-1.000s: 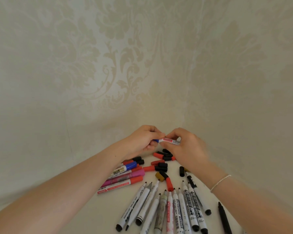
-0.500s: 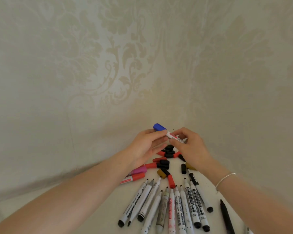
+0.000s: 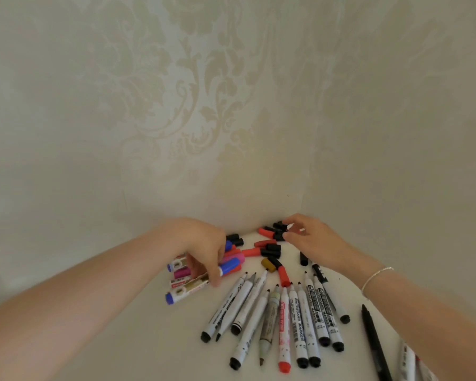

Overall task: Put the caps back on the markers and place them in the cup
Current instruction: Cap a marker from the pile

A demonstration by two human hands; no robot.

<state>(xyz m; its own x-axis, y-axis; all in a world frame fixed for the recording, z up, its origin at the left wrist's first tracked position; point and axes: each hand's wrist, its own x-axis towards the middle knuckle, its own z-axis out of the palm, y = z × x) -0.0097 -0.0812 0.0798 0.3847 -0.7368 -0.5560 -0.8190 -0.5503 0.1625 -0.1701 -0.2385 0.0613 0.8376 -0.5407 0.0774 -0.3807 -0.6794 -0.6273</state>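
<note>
My left hand (image 3: pixel 201 251) holds a white marker with a blue cap (image 3: pixel 195 287) low over a pile of capped markers (image 3: pixel 180 273) at the left, touching them. At the far corner, my right hand (image 3: pixel 313 240) reaches into the loose caps (image 3: pixel 270 250), its thumb and forefinger closing on a black cap (image 3: pixel 279 229). Several uncapped markers (image 3: pixel 286 320) lie fanned out in front, tips pointing away from me. No cup is in view.
The white table (image 3: pixel 154 339) ends at a patterned wall (image 3: pixel 231 133) right behind the caps. A thin black pen (image 3: pixel 374 339) lies at the right, by my right forearm. Red, black and brown caps are scattered between my two hands.
The hands have parted. My left hand carried the blue-capped marker down and left to the capped pile. My right hand let go of it and reached forward to the caps.
</note>
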